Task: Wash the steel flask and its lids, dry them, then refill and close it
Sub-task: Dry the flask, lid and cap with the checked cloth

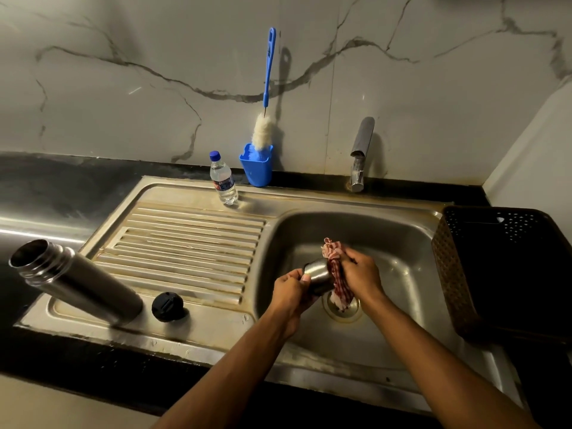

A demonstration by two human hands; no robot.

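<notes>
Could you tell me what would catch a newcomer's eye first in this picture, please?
First, the two hands over the sink: the left hand holds a steel cap while the right hand presses a checked cloth against it. Next, the open flask at the near left of the drainboard, with a black lid beside it. At the back, a blue brush stands in a blue holder by the wall.

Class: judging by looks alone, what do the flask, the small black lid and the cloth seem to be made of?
Flask: probably brushed steel, grey with a soft sheen and a threaded neck. Black lid: likely plastic, matt and moulded. Cloth: woven fabric, seemingly cotton; red-and-white checked, limp and crumpled.
</notes>
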